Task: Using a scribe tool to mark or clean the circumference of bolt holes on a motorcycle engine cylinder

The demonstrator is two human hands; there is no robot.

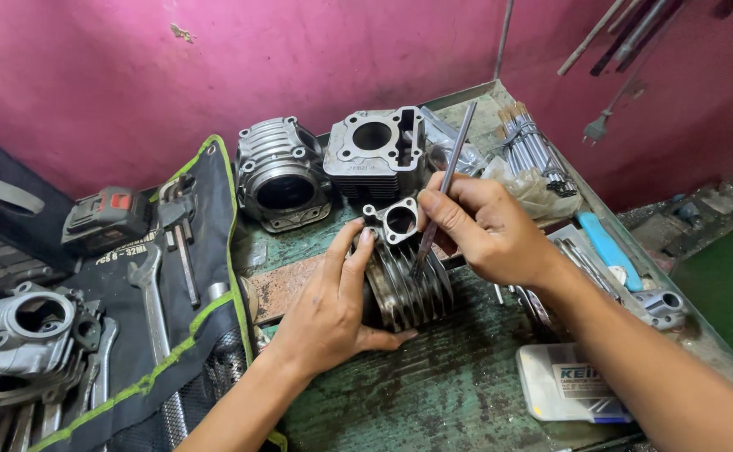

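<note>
Left hand is pressed flat around the finned engine cylinder lying on the green workbench, right hand pinching a thin metal rod between the fins. If it slips, it'll likely jab a finger or bend a fin.

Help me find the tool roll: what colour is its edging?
Bright green edging on the black fabric tool roll, seen best in the head view.

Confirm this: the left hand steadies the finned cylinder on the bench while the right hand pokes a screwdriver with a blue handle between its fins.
Wrong tool. The head view shows the right hand holding a thin bare metal rod, not a blue-handled screwdriver. The left hand does steady the finned cylinder.
</note>
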